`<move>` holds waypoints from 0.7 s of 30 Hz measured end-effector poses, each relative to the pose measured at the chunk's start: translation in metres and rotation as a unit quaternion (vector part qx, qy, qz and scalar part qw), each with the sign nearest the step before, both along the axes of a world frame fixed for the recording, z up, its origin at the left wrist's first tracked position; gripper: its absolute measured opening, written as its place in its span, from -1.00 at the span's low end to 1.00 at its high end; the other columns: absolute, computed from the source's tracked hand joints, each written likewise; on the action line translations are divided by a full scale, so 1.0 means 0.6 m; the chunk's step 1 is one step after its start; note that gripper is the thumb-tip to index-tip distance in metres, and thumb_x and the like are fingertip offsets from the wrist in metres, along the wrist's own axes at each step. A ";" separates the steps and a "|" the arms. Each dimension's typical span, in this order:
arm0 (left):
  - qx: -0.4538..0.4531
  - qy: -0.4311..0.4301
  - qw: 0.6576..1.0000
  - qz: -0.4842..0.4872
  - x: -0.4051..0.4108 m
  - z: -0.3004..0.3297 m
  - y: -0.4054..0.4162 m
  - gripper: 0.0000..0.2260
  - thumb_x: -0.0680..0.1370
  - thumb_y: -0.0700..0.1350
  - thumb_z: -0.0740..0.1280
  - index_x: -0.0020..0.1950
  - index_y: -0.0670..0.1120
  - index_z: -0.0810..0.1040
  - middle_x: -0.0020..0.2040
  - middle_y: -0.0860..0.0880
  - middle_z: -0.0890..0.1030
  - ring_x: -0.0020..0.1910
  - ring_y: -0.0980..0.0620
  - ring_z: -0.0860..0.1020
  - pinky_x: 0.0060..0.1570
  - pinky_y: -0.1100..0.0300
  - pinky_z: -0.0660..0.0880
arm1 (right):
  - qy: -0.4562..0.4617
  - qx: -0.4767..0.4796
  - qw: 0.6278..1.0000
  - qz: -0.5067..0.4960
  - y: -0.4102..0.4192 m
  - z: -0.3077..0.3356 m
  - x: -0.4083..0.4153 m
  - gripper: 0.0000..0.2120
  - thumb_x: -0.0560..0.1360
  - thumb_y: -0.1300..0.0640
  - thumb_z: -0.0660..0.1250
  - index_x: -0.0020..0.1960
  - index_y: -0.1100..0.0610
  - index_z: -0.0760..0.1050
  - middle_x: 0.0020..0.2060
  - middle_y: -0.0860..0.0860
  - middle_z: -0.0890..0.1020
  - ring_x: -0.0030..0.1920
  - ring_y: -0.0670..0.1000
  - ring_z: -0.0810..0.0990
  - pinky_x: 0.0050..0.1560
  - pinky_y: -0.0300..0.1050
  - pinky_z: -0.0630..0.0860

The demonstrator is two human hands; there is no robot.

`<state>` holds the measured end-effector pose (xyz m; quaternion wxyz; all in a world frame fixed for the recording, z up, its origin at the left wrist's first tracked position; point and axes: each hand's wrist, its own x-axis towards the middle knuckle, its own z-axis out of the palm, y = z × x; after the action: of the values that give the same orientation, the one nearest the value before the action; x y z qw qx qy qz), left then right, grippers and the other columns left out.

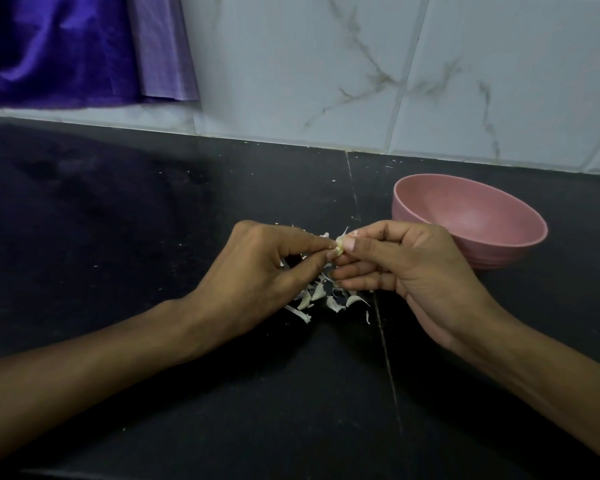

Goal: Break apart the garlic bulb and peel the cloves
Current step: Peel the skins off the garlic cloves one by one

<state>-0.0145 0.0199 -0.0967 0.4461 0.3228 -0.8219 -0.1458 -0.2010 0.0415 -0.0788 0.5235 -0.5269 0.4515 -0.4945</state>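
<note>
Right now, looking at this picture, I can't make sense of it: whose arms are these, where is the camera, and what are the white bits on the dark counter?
There is no machine here. A person wears a camera on the head, looking forward and down, so you see their own two arms.

The left hand and the right hand meet in the middle and together pinch one small garlic clove between their fingers, peeling it.

The white bits beneath the hands are garlic skins, lying scattered on the black counter.

To the right stands a pink bowl; the part of its inside that shows holds nothing. Behind is a marbled tile wall, with purple cloth hanging at upper left.
</note>
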 end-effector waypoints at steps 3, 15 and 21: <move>0.006 0.000 1.000 0.004 0.000 0.000 0.000 -0.84 0.52 -0.12 0.38 0.03 -0.06 0.72 -0.21 0.18 0.67 -0.35 0.30 0.61 -0.35 0.39 0.52 | -0.008 -0.001 1.000 -0.002 0.000 -0.001 0.004 -0.76 0.38 0.21 0.43 -0.04 0.36 0.59 -0.25 0.20 0.71 -0.26 0.09 0.71 -0.26 -0.16 0.64; 0.001 0.008 1.000 -0.003 -0.005 -0.002 0.002 -0.76 0.54 0.02 0.31 -0.04 -0.06 0.73 -0.36 -0.05 0.67 -0.44 0.06 0.63 -0.48 0.10 0.52 | -0.026 -0.001 1.000 -0.016 0.004 -0.002 0.011 -0.84 0.41 0.27 0.42 -0.07 0.37 0.58 -0.25 0.22 0.70 -0.28 0.08 0.71 -0.29 -0.19 0.62; -0.038 -0.008 0.999 0.004 -0.006 -0.002 -0.001 -0.73 0.56 -0.04 0.31 -0.12 -0.18 0.72 -0.40 -0.10 0.63 -0.46 0.00 0.59 -0.47 0.08 0.47 | -0.032 0.003 0.999 -0.014 0.004 -0.002 0.010 -0.87 0.44 0.28 0.42 -0.08 0.35 0.59 -0.26 0.19 0.70 -0.28 0.06 0.71 -0.28 -0.20 0.61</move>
<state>-0.0181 0.0191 -0.0979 0.4524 0.3104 -0.8288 -0.1101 -0.1949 0.0440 -0.0800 0.5319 -0.5029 0.4434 -0.5173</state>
